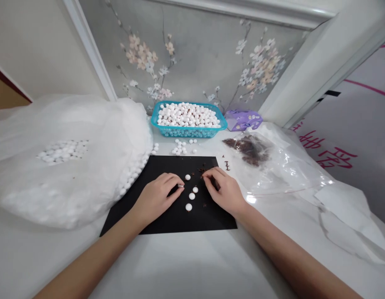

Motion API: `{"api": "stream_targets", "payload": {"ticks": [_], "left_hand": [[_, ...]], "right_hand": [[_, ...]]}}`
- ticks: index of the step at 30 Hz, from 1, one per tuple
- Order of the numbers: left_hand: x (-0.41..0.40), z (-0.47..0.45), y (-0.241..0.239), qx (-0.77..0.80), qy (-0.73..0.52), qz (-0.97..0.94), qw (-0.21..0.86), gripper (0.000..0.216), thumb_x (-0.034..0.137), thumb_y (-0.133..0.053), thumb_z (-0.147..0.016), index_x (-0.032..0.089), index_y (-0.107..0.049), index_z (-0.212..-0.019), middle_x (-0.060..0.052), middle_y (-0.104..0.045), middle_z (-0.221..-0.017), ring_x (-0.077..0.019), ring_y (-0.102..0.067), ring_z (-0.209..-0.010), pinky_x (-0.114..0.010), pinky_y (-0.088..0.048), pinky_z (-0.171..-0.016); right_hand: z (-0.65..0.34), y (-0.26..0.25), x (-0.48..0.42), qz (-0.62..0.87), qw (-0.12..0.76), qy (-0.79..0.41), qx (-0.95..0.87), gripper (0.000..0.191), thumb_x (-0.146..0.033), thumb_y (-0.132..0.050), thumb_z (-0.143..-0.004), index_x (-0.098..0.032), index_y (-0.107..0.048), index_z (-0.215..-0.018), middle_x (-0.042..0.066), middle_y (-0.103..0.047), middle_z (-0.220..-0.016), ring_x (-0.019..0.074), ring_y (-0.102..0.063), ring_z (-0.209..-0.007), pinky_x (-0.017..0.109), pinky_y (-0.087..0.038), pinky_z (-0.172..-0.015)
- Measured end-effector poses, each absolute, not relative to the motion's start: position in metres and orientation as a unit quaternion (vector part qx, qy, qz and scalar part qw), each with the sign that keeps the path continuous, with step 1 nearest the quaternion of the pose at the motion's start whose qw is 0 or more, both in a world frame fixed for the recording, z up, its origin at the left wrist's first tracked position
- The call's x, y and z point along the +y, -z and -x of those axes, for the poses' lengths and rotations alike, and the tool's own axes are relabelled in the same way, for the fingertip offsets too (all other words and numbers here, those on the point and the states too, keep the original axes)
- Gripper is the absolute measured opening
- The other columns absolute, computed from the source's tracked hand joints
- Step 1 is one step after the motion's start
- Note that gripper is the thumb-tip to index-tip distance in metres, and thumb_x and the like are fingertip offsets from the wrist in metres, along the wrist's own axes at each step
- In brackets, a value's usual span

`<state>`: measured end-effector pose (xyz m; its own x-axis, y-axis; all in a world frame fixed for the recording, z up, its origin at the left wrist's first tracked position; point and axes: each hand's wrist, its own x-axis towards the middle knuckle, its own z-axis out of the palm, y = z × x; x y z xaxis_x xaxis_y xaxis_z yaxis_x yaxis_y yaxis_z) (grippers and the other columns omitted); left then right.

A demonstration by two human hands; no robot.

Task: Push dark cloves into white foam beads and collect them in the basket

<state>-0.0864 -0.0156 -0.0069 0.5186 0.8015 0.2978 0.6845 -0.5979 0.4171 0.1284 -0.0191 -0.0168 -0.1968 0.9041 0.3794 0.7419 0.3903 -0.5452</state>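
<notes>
A black mat (167, 216) lies on the white table, and both my hands rest on it. My left hand (156, 196) is curled, its fingertips pinching a small white round piece (181, 186). My right hand (223, 189) is curled too, with its fingertips pressed together on the mat beside some dark brown bits (201, 170); what they hold is too small to make out. Three loose white pieces (191, 196) lie on the mat between the hands.
A teal basket (188, 132) full of white pieces stands at the back, more loose ones before it. A large white bag (64, 162) of pieces fills the left. A clear bag holding brown bits (250, 150) lies right, a purple box (242, 119) behind it.
</notes>
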Motion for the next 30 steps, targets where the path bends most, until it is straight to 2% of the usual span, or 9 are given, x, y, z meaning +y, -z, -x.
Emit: {"api": "stream_targets", "payload": {"ticks": [4, 8, 14, 21, 25, 30], "left_hand": [[-0.015, 0.086, 0.006, 0.424, -0.223, -0.871, 0.113, 0.011, 0.024, -0.046, -0.087, 0.021, -0.055, -0.094, -0.002, -0.063, -0.097, -0.0167, -0.056, -0.091, -0.03, -0.046, -0.079], [-0.015, 0.086, 0.005, 0.426, -0.217, -0.871, 0.115, 0.015, 0.024, -0.042, -0.089, 0.02, -0.055, -0.095, -0.002, -0.064, -0.097, -0.0166, -0.056, -0.092, -0.03, -0.046, -0.08], [-0.015, 0.086, 0.005, 0.429, -0.207, -0.872, 0.116, 0.015, 0.024, -0.041, -0.089, 0.022, -0.055, -0.095, -0.002, -0.063, -0.099, -0.0175, -0.056, -0.092, -0.031, -0.046, -0.079], [-0.015, 0.086, 0.005, 0.432, -0.214, -0.865, 0.141, 0.015, 0.024, -0.041, -0.089, 0.021, -0.055, -0.096, -0.002, -0.063, -0.099, -0.0178, -0.056, -0.093, -0.032, -0.045, -0.081], [-0.015, 0.087, 0.006, 0.465, -0.248, -0.82, 0.223, 0.018, 0.026, -0.047, -0.086, 0.023, -0.053, -0.102, -0.001, -0.063, -0.097, -0.0156, -0.06, -0.088, -0.029, -0.048, -0.08], [-0.015, 0.088, 0.001, 0.471, -0.245, -0.792, 0.301, 0.028, 0.03, -0.057, -0.08, 0.026, -0.05, -0.106, 0.003, -0.068, -0.095, -0.0166, -0.062, -0.093, -0.031, -0.045, -0.086]], "right_hand": [[-0.129, 0.019, -0.02, 0.552, 0.35, -0.143, -0.743, 0.012, -0.021, -0.045, -0.083, -0.02, -0.056, -0.088, -0.001, -0.061, -0.071, 0.009, -0.047, -0.046, 0.023, -0.038, -0.049], [-0.131, 0.022, -0.019, 0.553, 0.363, -0.163, -0.732, 0.007, -0.021, -0.05, -0.078, -0.02, -0.057, -0.081, -0.004, -0.057, -0.06, 0.0086, -0.045, -0.043, 0.022, -0.038, -0.047], [-0.134, 0.025, -0.013, 0.532, 0.389, -0.193, -0.726, 0.007, -0.023, -0.056, -0.078, -0.021, -0.063, -0.078, -0.001, -0.061, -0.068, 0.0089, -0.046, -0.047, 0.022, -0.042, -0.049], [-0.137, 0.026, -0.013, 0.519, 0.405, -0.212, -0.722, 0.012, -0.022, -0.055, -0.08, -0.022, -0.067, -0.082, -0.002, -0.062, -0.066, 0.0083, -0.044, -0.044, 0.022, -0.042, -0.047], [-0.133, 0.023, -0.017, 0.514, 0.42, -0.195, -0.722, 0.015, -0.02, -0.052, -0.081, -0.021, -0.065, -0.088, 0.0, -0.066, -0.078, 0.0083, -0.048, -0.048, 0.022, -0.045, -0.051], [-0.117, 0.016, -0.028, 0.522, 0.434, -0.15, -0.719, 0.017, -0.019, -0.052, -0.08, -0.02, -0.062, -0.094, 0.0, -0.069, -0.076, 0.0079, -0.051, -0.044, 0.022, -0.046, -0.048]]}}
